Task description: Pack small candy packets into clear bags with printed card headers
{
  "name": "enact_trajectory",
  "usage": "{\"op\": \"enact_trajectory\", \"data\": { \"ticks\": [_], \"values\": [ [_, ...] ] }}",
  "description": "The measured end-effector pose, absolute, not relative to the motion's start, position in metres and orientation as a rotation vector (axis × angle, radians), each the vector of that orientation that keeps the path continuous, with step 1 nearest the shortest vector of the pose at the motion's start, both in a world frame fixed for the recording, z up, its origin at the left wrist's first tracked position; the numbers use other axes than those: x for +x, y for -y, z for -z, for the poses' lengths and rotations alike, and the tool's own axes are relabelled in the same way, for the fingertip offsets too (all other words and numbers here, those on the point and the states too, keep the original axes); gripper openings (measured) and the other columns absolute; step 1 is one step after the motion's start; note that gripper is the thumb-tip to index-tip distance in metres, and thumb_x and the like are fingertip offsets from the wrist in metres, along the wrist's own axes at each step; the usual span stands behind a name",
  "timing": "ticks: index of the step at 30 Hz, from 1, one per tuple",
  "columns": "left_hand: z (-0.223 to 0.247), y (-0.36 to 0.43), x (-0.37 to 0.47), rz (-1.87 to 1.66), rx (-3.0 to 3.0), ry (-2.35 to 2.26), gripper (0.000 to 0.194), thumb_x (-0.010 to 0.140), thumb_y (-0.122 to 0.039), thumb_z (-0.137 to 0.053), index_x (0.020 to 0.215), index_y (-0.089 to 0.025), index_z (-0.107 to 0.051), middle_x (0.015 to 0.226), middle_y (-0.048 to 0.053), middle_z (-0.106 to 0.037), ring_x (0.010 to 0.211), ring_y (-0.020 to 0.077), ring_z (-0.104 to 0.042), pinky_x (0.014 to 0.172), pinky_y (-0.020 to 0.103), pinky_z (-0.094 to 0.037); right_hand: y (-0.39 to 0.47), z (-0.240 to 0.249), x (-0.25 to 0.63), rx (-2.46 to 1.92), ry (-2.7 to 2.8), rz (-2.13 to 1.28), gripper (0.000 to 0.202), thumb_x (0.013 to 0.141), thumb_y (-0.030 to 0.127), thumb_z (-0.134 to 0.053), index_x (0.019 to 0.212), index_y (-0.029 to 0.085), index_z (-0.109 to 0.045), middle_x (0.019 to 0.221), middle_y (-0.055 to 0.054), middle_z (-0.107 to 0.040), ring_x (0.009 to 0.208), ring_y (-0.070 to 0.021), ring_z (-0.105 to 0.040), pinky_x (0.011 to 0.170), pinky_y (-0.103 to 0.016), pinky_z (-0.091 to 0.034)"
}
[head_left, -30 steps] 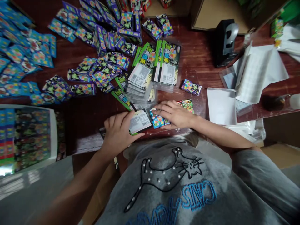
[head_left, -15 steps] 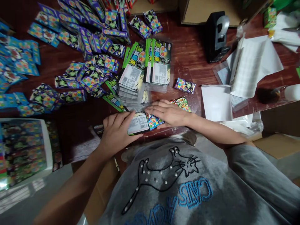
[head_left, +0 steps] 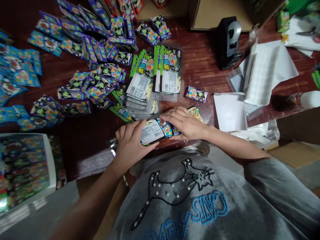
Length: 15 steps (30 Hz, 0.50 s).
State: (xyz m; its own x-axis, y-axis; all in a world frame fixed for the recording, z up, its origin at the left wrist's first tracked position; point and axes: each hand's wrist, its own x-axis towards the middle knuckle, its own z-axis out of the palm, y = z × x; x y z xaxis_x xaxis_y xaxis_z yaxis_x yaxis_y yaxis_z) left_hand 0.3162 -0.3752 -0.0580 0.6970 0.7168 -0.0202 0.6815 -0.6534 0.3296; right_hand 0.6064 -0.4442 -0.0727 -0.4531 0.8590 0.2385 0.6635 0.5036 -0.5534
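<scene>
My left hand (head_left: 131,141) grips the left end of a black and green card (head_left: 151,131) with a white label, its thumb along the near edge. Against the card's right end lie small colourful packets (head_left: 165,127), partly covered by my right hand (head_left: 183,123). That hand rests palm down on them with its fingers stretched toward the card. Another green packet (head_left: 196,113) shows beyond the right hand. Just past both hands are overlapping stacks of printed cards (head_left: 138,88) in clear sleeves. A single purple packet (head_left: 196,94) lies to their right.
Piles of purple packets (head_left: 100,83) and blue packets (head_left: 22,66) cover the left. A black tape dispenser (head_left: 228,43), white papers (head_left: 230,111) and a bottle (head_left: 310,99) stand or lie at the right. A lidded bin (head_left: 51,160) is at lower left.
Both hands have shifted slightly to the right in the view, together with the labelled card. More of the packet beside the card shows now.
</scene>
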Motion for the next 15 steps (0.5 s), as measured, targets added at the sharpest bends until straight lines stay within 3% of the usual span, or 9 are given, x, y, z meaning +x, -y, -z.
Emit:
{"op": "enact_trajectory", "data": {
  "ticks": [4,7,15],
  "values": [
    [0.064,0.375,0.315,-0.155,2.612,-1.081,0.089,0.082,-0.057,-0.085,0.155,-0.018,-0.053,0.146,0.019,-0.064,0.127,0.0416,-0.058,0.106,0.051,-0.042,0.450,0.080,0.610,-1.221,2.219,-0.492,0.095,0.104,0.065,-0.063,0.174,0.014,-0.023,0.151,-0.020,-0.063,0.144,-0.0340,-0.058,0.138,-0.066,-0.018],
    [0.062,0.374,0.313,-0.154,2.613,-1.096,0.087,0.083,-0.057,-0.084,0.155,-0.019,-0.054,0.146,0.019,-0.064,0.127,0.0414,-0.058,0.106,0.050,-0.041,0.456,0.079,0.610,-1.302,2.162,-0.469,0.096,0.102,0.062,-0.067,0.174,0.016,-0.025,0.146,-0.019,-0.066,0.140,-0.0343,-0.062,0.139,-0.068,-0.009],
    [0.062,0.371,0.314,-0.126,2.631,-1.051,0.088,0.083,-0.059,-0.084,0.156,-0.020,-0.053,0.144,0.019,-0.065,0.126,0.0415,-0.059,0.106,0.051,-0.042,0.448,0.084,0.609,-1.172,2.201,-0.562,0.098,0.102,0.065,-0.067,0.174,0.016,-0.023,0.158,-0.020,-0.060,0.151,-0.0330,-0.056,0.140,-0.065,-0.010]
  ]
}}
